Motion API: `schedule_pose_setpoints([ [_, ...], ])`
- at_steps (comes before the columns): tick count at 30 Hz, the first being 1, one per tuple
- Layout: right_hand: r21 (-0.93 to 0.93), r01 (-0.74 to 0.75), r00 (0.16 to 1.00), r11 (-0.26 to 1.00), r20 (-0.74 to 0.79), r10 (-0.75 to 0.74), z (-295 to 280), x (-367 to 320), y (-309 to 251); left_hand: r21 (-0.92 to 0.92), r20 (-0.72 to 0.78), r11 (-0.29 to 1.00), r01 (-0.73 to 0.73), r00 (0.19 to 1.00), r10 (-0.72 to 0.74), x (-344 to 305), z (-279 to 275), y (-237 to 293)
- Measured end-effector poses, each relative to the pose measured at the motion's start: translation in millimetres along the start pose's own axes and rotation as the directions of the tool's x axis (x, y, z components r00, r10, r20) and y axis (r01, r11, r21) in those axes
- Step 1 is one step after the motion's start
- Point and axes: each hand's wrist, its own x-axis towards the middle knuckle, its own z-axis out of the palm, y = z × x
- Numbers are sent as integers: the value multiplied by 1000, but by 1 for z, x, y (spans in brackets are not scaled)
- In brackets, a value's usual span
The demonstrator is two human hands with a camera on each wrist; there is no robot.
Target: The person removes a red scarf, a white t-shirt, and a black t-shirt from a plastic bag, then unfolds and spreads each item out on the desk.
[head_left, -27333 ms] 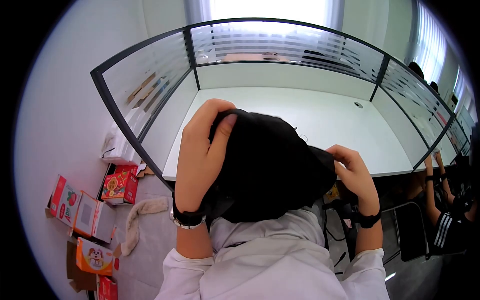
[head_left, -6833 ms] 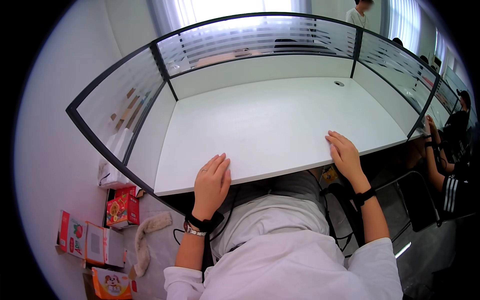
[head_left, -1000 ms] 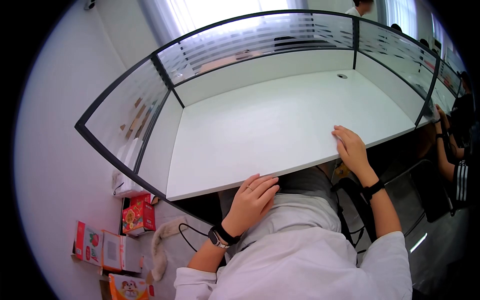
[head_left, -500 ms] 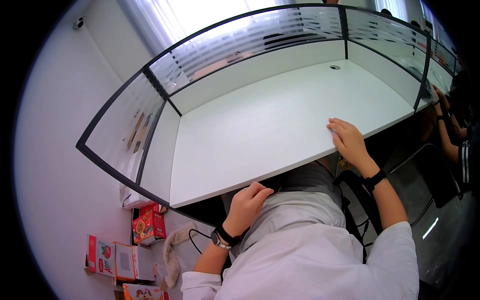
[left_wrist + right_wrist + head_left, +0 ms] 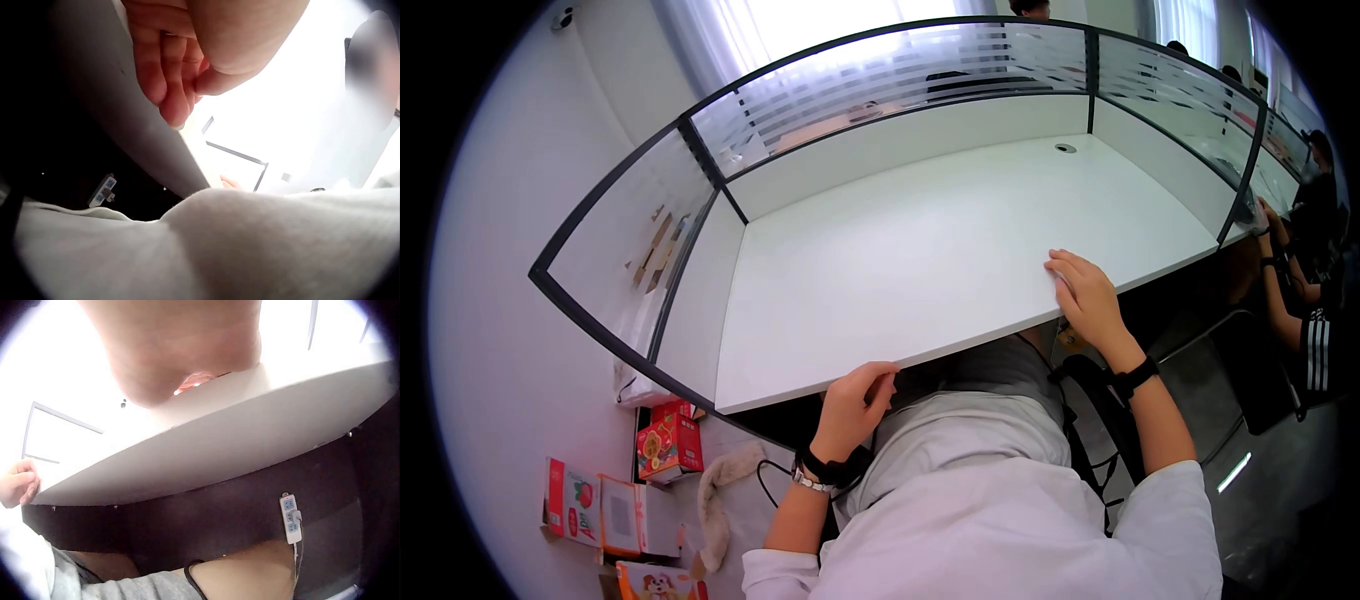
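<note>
A white desk [image 5: 880, 270] fills the middle of the head view. At its front edge is my left hand [image 5: 853, 408], fingers loosely bent and holding nothing. The left wrist view has the same hand [image 5: 181, 56] from below, its fingertips beside the desk's edge. Farther right, my right hand [image 5: 1088, 300] rests on the desktop close to the front edge, fingers relaxed and nothing in them. From the right wrist, the heel of that hand [image 5: 181, 350] shows on the board, while most of its fingers are hidden.
Framed glass partitions [image 5: 880, 75] enclose the desk at the back and sides. Cartons [image 5: 670, 445] stand on the floor at left, beside a fluffy strip [image 5: 718, 510]. A power strip [image 5: 290, 519] hangs below the desk. At right are a black chair [image 5: 1250, 370] and another person's arm [image 5: 1280, 300].
The black cloth item held in both hands in the oldest frame is out of sight. My left hand left the desktop for my lap, then shifted left to the desk edge. The right hand stayed.
</note>
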Motion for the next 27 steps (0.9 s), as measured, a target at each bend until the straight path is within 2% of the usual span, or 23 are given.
schedule_pose_setpoints([
  [4,57,-42,999,997,0,42,7,3,2,-14,11,999,43,999,-43,-1,-1,1],
  [5,179,-64,997,982,43,57,5,7,-6,-1,-5,1000,22,1000,-22,-1,-1,2],
  [6,409,-254,965,877,169,201,1,9,-27,24,-15,1000,-5,1000,5,-1,0,-3],
  [7,495,-152,985,856,152,86,-4,12,-52,39,-29,999,-24,999,25,-1,1,-4],
  [8,549,-114,979,828,206,-2,-23,18,-88,59,-37,998,-38,999,40,-1,1,-4],
  [9,591,-9,982,807,158,-105,-34,18,-111,42,-43,999,-27,999,29,-1,1,-1],
  [10,572,178,970,800,34,-240,-47,18,-133,60,-30,998,0,1000,2,-1,-1,1],
  [11,585,272,945,764,-11,-327,-66,22,-154,49,-34,999,-6,999,8,-1,0,0],
  [12,650,374,901,661,-87,-424,-82,25,-170,39,-36,999,-15,999,17,-1,0,0],
  [14,639,606,768,474,-316,-557,-103,26,-196,30,-26,1000,10,1000,-9,-2,1,-3],
  [17,677,535,796,505,-205,-569,-130,19,-213,19,-23,999,28,999,-27,-2,1,-1],
  [20,573,710,701,409,-520,-488,-111,24,-237,13,-17,999,32,999,-32,-2,1,2],
  [23,586,638,768,499,-525,-366,-109,14,-246,12,-12,999,46,999,-46,-1,-1,1],
  [25,480,736,673,479,-595,-438,-101,16,-230,23,-18,999,36,999,-35,-1,0,3],
  [27,316,802,553,506,-712,-433,-90,17,-228,23,-25,1000,21,999,-20,-1,1,3],
])
